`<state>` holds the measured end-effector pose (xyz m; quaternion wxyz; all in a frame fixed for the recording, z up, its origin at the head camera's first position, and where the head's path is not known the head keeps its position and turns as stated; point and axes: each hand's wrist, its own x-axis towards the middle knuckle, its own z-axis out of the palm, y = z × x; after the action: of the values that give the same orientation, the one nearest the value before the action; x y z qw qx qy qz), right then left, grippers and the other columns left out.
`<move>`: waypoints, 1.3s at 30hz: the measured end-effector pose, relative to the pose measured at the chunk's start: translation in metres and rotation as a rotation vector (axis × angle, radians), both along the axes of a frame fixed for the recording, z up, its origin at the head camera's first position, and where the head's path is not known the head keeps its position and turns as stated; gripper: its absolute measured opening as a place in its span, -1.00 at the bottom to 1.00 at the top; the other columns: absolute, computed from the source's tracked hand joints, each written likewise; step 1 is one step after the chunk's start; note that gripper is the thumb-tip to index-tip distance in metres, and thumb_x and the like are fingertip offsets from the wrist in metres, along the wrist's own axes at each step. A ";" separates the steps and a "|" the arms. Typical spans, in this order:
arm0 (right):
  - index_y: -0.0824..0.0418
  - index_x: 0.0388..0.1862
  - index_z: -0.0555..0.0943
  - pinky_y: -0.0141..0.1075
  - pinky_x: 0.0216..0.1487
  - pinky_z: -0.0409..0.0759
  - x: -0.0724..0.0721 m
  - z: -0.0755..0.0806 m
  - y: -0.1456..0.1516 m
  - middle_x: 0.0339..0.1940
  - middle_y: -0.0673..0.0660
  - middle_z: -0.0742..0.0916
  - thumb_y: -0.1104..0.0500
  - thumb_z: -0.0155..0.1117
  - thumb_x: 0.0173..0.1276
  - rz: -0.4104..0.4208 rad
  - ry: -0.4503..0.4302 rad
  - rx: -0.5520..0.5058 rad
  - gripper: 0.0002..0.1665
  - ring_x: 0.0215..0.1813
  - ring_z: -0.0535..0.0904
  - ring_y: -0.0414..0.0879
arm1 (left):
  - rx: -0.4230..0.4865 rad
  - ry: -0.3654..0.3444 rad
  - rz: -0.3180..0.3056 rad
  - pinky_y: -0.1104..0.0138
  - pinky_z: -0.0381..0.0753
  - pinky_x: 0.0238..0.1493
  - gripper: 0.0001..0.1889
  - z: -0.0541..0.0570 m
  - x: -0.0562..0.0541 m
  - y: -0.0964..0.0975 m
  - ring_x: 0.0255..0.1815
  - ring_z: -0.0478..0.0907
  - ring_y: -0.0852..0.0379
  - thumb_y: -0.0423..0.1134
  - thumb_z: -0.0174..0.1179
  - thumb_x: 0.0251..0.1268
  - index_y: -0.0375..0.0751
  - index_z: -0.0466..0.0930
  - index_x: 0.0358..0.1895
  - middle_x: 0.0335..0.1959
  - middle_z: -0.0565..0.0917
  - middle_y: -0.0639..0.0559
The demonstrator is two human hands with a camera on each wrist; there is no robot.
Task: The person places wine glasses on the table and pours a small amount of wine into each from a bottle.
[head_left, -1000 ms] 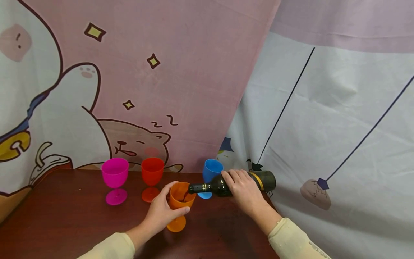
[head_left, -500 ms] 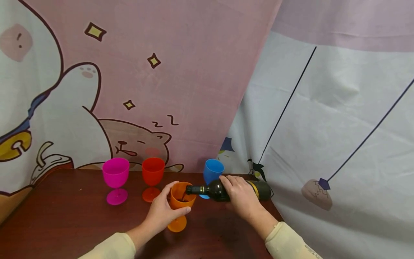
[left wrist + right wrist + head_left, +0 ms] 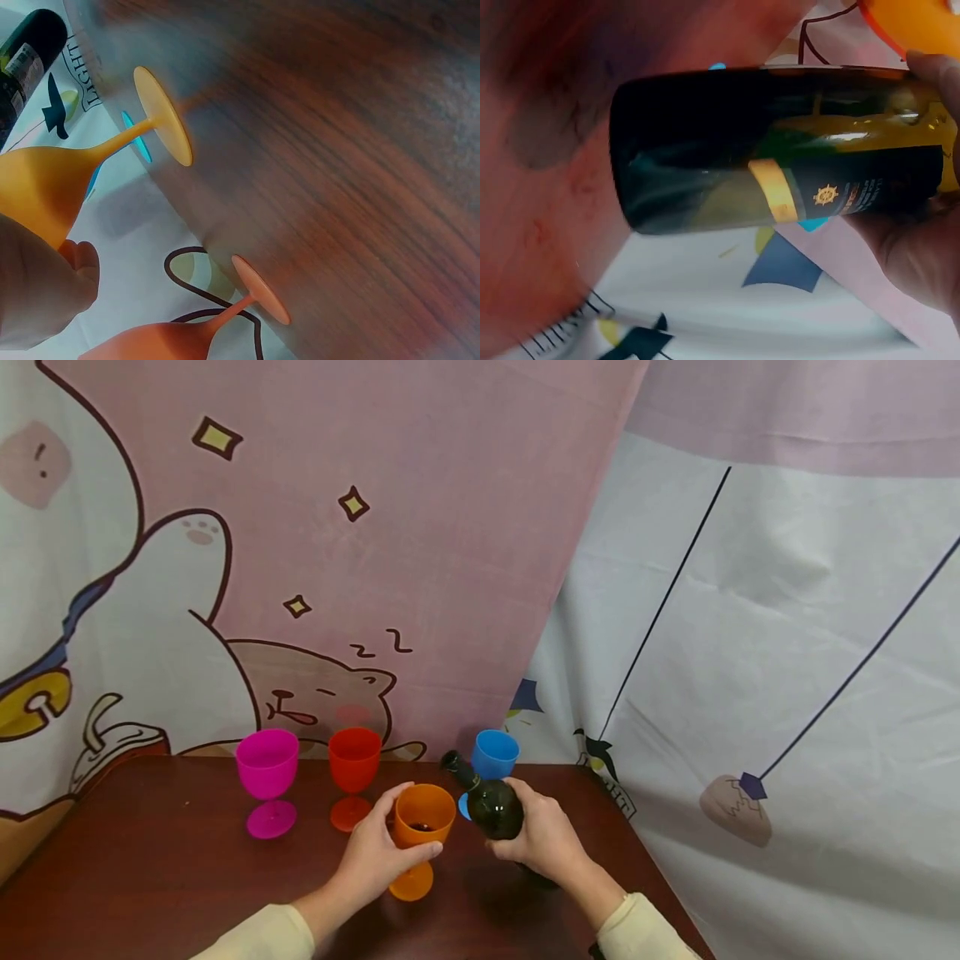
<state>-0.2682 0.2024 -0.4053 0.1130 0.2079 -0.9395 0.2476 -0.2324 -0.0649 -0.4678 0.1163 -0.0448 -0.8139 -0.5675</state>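
Observation:
My left hand (image 3: 373, 850) holds an orange plastic goblet (image 3: 414, 833) by its bowl, fingers and thumb on opposite sides. Dark liquid lies in the bottom of the bowl. Seen from the left wrist, the goblet's foot (image 3: 163, 116) is close to the tabletop; I cannot tell whether it touches. To the right of it, my right hand (image 3: 549, 837) grips a dark green wine bottle (image 3: 495, 810) around its body. The bottle leans with its mouth up and to the left, apart from the goblet. Its dark label with a gold band (image 3: 776, 191) shows in the right wrist view.
Along the back of the dark wooden table (image 3: 187, 877) stand a magenta goblet (image 3: 268, 764), a red goblet (image 3: 354, 760) and a blue goblet (image 3: 495, 755), the last partly behind the bottle. A printed cloth (image 3: 450, 527) hangs behind the table and along its right side.
The bottle was lying nearly level with its mouth over the orange goblet, pouring dark liquid. It has swung up to a steeper tilt and the stream has stopped. My left hand has stayed put.

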 end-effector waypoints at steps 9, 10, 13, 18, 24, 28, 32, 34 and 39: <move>0.10 0.46 0.54 0.01 0.04 0.78 -0.009 -0.014 0.017 0.09 0.13 0.84 -0.08 0.84 -0.07 -0.175 -0.024 -0.286 0.09 0.04 0.78 0.01 | 0.000 -0.011 0.000 -0.02 0.73 0.27 0.01 0.000 0.001 0.000 0.17 0.69 0.04 0.03 0.74 -0.05 0.16 0.39 0.53 0.23 0.72 0.01; 0.11 0.47 0.53 0.03 0.05 0.78 -0.011 -0.016 0.022 0.10 0.15 0.83 -0.11 0.83 -0.04 -0.205 -0.029 -0.308 0.09 0.05 0.77 0.03 | 0.000 -0.010 0.000 -0.01 0.73 0.27 0.01 -0.001 0.001 0.000 0.18 0.68 0.05 0.03 0.74 -0.05 0.16 0.39 0.53 0.23 0.72 0.02; 0.15 0.51 0.49 0.08 0.07 0.79 -0.019 -0.022 0.036 0.16 0.24 0.80 -0.16 0.80 0.03 -0.281 -0.037 -0.385 0.12 0.09 0.76 0.12 | -0.003 -0.003 0.001 0.00 0.73 0.27 0.00 -0.002 0.000 0.000 0.17 0.68 0.05 0.03 0.74 -0.05 0.15 0.39 0.53 0.24 0.72 0.02; 0.21 0.56 0.43 0.14 0.18 0.72 -0.030 -0.031 0.060 0.27 0.34 0.72 -0.17 0.76 0.09 -0.382 -0.012 -0.467 0.15 0.20 0.70 0.22 | -0.006 0.003 0.001 0.02 0.73 0.27 0.00 -0.003 0.000 -0.001 0.17 0.68 0.07 0.04 0.74 -0.05 0.16 0.39 0.53 0.22 0.72 0.03; 0.20 0.52 0.46 0.15 0.19 0.67 -0.037 -0.040 0.079 0.25 0.33 0.70 -0.16 0.73 0.13 -0.438 0.012 -0.499 0.07 0.19 0.66 0.23 | -0.002 0.008 -0.002 0.05 0.73 0.26 0.00 -0.004 -0.001 -0.001 0.16 0.68 0.08 0.04 0.74 -0.06 0.16 0.40 0.53 0.22 0.72 0.04; 0.22 0.52 0.45 0.18 0.23 0.65 -0.037 -0.044 0.084 0.27 0.34 0.68 -0.16 0.73 0.14 -0.459 0.005 -0.508 0.07 0.21 0.65 0.24 | -0.002 0.007 0.000 0.03 0.73 0.27 0.00 -0.004 -0.001 -0.001 0.17 0.68 0.08 0.04 0.74 -0.06 0.17 0.40 0.52 0.22 0.72 0.05; 0.23 0.49 0.47 0.18 0.27 0.65 -0.038 -0.046 0.087 0.26 0.35 0.70 -0.14 0.73 0.14 -0.470 0.010 -0.542 0.04 0.22 0.66 0.25 | -0.005 0.005 0.002 0.01 0.73 0.28 0.01 -0.004 -0.001 -0.001 0.17 0.68 0.07 0.05 0.74 -0.05 0.12 0.40 0.53 0.22 0.72 0.04; 0.24 0.48 0.47 0.19 0.27 0.65 -0.038 -0.046 0.087 0.25 0.36 0.71 -0.15 0.73 0.15 -0.473 0.016 -0.543 0.04 0.21 0.67 0.25 | -0.005 0.005 0.004 0.02 0.73 0.28 0.01 -0.004 -0.001 0.000 0.17 0.68 0.06 0.04 0.74 -0.06 0.11 0.40 0.54 0.22 0.72 0.04; 0.23 0.45 0.48 0.20 0.23 0.66 -0.037 -0.051 0.088 0.21 0.36 0.72 -0.20 0.70 0.16 -0.471 0.042 -0.497 0.01 0.19 0.68 0.26 | -0.005 0.008 0.007 0.05 0.71 0.27 0.01 -0.003 -0.001 0.000 0.16 0.68 0.08 0.03 0.75 -0.07 0.12 0.40 0.53 0.21 0.73 0.04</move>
<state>-0.3055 0.2903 -0.4560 0.2336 -0.0435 -0.8702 0.4317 -0.2330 -0.0646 -0.4707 0.1214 -0.0446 -0.8151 -0.5647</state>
